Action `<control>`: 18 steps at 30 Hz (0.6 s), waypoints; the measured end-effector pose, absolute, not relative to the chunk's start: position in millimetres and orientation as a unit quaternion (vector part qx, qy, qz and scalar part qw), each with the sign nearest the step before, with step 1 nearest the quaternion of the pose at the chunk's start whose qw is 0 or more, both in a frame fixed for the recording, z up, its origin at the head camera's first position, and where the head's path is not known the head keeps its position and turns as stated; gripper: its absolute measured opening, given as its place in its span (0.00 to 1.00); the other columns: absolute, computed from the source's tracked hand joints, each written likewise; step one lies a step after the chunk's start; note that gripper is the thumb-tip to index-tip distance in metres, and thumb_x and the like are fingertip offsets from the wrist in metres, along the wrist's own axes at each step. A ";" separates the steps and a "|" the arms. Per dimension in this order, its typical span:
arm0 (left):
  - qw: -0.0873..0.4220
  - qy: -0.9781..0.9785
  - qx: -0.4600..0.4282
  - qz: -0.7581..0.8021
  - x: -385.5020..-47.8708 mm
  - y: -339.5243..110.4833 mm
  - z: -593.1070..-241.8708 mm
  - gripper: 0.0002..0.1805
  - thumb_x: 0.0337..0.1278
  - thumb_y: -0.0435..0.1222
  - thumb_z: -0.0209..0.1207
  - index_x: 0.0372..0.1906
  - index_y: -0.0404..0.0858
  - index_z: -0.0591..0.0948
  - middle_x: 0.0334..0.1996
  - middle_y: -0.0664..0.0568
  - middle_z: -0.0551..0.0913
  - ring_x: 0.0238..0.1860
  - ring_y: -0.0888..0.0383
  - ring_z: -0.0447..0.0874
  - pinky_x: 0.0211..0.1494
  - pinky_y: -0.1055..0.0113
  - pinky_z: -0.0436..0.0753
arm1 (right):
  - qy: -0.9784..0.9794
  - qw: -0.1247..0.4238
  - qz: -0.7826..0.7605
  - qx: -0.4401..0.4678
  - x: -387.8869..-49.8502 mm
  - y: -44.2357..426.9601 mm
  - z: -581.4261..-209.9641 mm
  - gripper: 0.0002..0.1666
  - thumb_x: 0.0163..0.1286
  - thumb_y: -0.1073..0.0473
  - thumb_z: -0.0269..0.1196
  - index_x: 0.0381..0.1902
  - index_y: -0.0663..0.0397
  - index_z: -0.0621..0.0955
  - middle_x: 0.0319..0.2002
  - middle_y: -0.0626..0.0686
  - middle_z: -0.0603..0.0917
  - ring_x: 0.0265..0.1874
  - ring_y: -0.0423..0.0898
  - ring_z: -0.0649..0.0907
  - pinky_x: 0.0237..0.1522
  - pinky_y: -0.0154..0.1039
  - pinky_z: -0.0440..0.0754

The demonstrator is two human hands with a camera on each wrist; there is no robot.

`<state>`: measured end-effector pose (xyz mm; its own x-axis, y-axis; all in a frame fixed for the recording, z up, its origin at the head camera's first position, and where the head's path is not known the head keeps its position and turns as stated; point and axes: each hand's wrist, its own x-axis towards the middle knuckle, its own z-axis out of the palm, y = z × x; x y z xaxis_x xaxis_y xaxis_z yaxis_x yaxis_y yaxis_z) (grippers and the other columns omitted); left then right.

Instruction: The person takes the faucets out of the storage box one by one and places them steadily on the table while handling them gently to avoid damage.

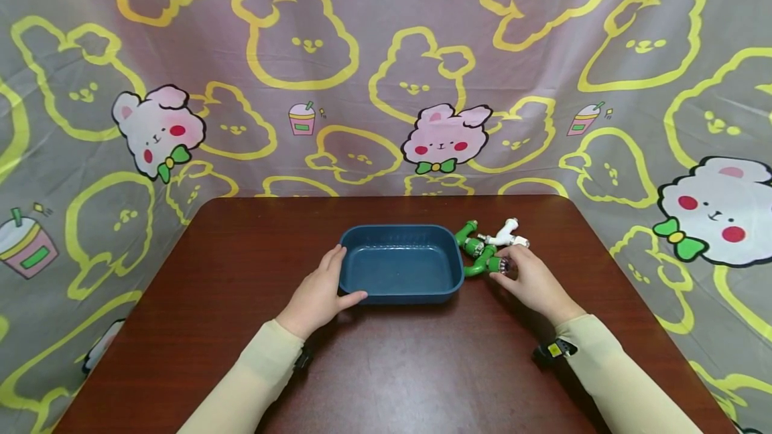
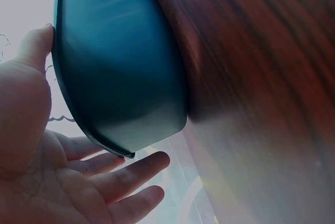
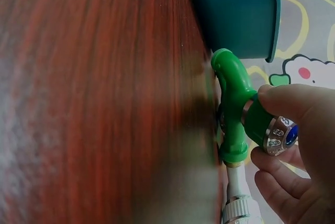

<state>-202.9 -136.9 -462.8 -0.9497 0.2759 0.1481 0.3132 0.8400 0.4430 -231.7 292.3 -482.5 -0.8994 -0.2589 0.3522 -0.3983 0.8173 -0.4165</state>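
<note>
A blue rectangular plastic basin (image 1: 398,299) stands on the table with its open side up. My left hand (image 1: 319,297) rests against its left end; in the left wrist view the thumb touches the rim and the fingers stay loosely extended. Just right of the basin lies a green tap (image 3: 234,96) with a silver-ringed, blue-centred knob. My right hand (image 1: 533,283) pinches that knob between thumb and fingers. Behind it lie a second green tap (image 1: 467,236) and a white tap (image 1: 505,232), close together.
The brown wooden table (image 1: 386,367) stretches in front of the basin and to both sides. Behind and beside it hangs a curtain (image 1: 356,146) with cartoon rabbits. A dark band (image 1: 555,349) sits at the right wrist.
</note>
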 end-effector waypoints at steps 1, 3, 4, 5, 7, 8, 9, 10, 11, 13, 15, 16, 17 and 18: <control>0.039 -0.959 -0.154 -0.237 -202.9 -136.9 -462.7 0.58 0.57 0.58 0.71 0.80 0.30 0.57 0.79 0.35 0.59 0.62 0.38 0.82 0.64 0.47 0.82 | -0.943 0.141 0.247 0.175 -231.5 292.0 -482.4 0.22 0.60 0.59 0.78 0.49 0.56 0.82 0.41 0.52 0.82 0.36 0.45 0.77 0.38 0.40 0.77; 0.036 -0.959 -0.153 -0.237 -202.8 -136.8 -462.5 0.58 0.57 0.58 0.71 0.80 0.30 0.57 0.79 0.35 0.59 0.63 0.38 0.81 0.65 0.47 0.82 | -0.943 0.141 0.245 0.176 -231.3 291.6 -482.8 0.22 0.59 0.58 0.78 0.49 0.56 0.82 0.40 0.52 0.81 0.36 0.44 0.77 0.38 0.40 0.77; 0.035 -0.959 -0.152 -0.237 -202.9 -136.7 -462.5 0.58 0.57 0.58 0.71 0.80 0.30 0.57 0.79 0.35 0.59 0.63 0.38 0.81 0.65 0.47 0.81 | -0.943 0.140 0.244 0.177 -231.2 291.5 -483.0 0.22 0.59 0.58 0.78 0.49 0.56 0.82 0.41 0.52 0.81 0.36 0.45 0.77 0.38 0.40 0.77; 0.034 -0.959 -0.152 -0.237 -203.0 -136.6 -462.6 0.58 0.57 0.58 0.71 0.80 0.30 0.57 0.79 0.35 0.59 0.64 0.38 0.80 0.65 0.47 0.81 | -0.944 0.141 0.242 0.177 -231.3 291.5 -483.3 0.23 0.59 0.58 0.78 0.48 0.56 0.82 0.41 0.52 0.81 0.36 0.45 0.77 0.38 0.41 0.77; 0.032 -0.959 -0.151 -0.239 -203.2 -136.4 -462.5 0.58 0.57 0.58 0.71 0.80 0.30 0.57 0.79 0.35 0.59 0.65 0.38 0.80 0.66 0.47 0.80 | -0.945 0.139 0.240 0.174 -231.4 291.6 -483.7 0.23 0.59 0.58 0.78 0.48 0.56 0.81 0.42 0.53 0.81 0.37 0.46 0.77 0.38 0.41 0.77; 0.031 -0.958 -0.150 -0.240 -203.2 -136.2 -462.5 0.58 0.57 0.58 0.71 0.80 0.30 0.57 0.79 0.35 0.59 0.65 0.38 0.79 0.66 0.47 0.80 | -0.945 0.137 0.240 0.174 -231.5 291.8 -483.9 0.23 0.59 0.58 0.78 0.48 0.56 0.81 0.42 0.53 0.81 0.37 0.46 0.77 0.39 0.41 0.76; 0.031 -0.958 -0.150 -0.241 -203.3 -136.1 -462.4 0.58 0.57 0.58 0.71 0.80 0.30 0.56 0.79 0.36 0.59 0.66 0.38 0.79 0.67 0.47 0.80 | -0.946 0.136 0.239 0.173 -231.5 291.8 -484.0 0.22 0.59 0.58 0.78 0.48 0.56 0.81 0.42 0.53 0.81 0.37 0.46 0.77 0.39 0.42 0.77; 0.032 -0.958 -0.150 -0.242 -203.4 -136.1 -462.3 0.58 0.57 0.58 0.71 0.80 0.30 0.56 0.79 0.36 0.59 0.66 0.38 0.79 0.66 0.47 0.80 | -0.946 0.134 0.238 0.173 -231.5 291.9 -484.0 0.22 0.59 0.58 0.78 0.48 0.56 0.81 0.42 0.53 0.81 0.37 0.46 0.77 0.39 0.42 0.77; 0.032 -0.958 -0.150 -0.243 -203.4 -136.0 -462.1 0.58 0.57 0.58 0.71 0.80 0.31 0.56 0.79 0.36 0.59 0.66 0.38 0.79 0.66 0.47 0.80 | -0.947 0.132 0.235 0.173 -231.2 291.9 -483.9 0.22 0.59 0.58 0.78 0.47 0.55 0.81 0.42 0.53 0.81 0.37 0.46 0.77 0.39 0.41 0.76; 0.031 -0.958 -0.149 -0.243 -203.3 -136.0 -461.8 0.58 0.57 0.57 0.71 0.80 0.31 0.56 0.80 0.36 0.58 0.66 0.38 0.78 0.67 0.47 0.80 | -0.948 0.125 0.234 0.178 -230.4 291.9 -483.4 0.21 0.59 0.60 0.78 0.46 0.55 0.80 0.42 0.53 0.80 0.36 0.46 0.76 0.38 0.42 0.76; 0.030 -0.958 -0.149 -0.243 -203.1 -136.1 -461.5 0.58 0.57 0.57 0.71 0.80 0.31 0.56 0.80 0.36 0.58 0.66 0.38 0.78 0.67 0.47 0.80 | -0.948 0.118 0.229 0.184 -229.2 291.5 -483.0 0.21 0.59 0.61 0.77 0.45 0.55 0.79 0.42 0.53 0.79 0.37 0.46 0.76 0.40 0.43 0.76; 0.030 -0.958 -0.149 -0.242 -203.0 -136.1 -461.4 0.58 0.57 0.57 0.71 0.80 0.31 0.56 0.80 0.36 0.58 0.66 0.38 0.78 0.67 0.47 0.80 | -0.949 0.113 0.227 0.188 -228.7 291.6 -483.0 0.21 0.59 0.62 0.77 0.45 0.55 0.78 0.42 0.53 0.79 0.37 0.46 0.76 0.40 0.43 0.76; 0.029 -0.959 -0.148 -0.241 -202.8 -136.2 -461.4 0.58 0.57 0.57 0.71 0.80 0.31 0.56 0.80 0.36 0.58 0.66 0.38 0.79 0.67 0.47 0.80 | -0.949 0.110 0.225 0.191 -228.2 291.3 -482.9 0.21 0.58 0.63 0.77 0.44 0.55 0.78 0.42 0.52 0.79 0.38 0.46 0.76 0.41 0.44 0.77; 0.029 -0.959 -0.148 -0.240 -202.7 -136.3 -461.4 0.58 0.57 0.57 0.71 0.80 0.31 0.56 0.80 0.36 0.58 0.66 0.38 0.79 0.66 0.47 0.80 | -0.949 0.106 0.225 0.194 -227.9 291.3 -482.9 0.21 0.58 0.63 0.77 0.44 0.55 0.78 0.42 0.52 0.79 0.38 0.46 0.77 0.42 0.45 0.77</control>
<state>-202.7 -136.3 -461.4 -0.9543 0.2702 0.1276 0.2985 0.8405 0.4521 -227.9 291.3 -482.9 -0.9019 -0.3213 0.2887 -0.4166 0.8235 -0.3850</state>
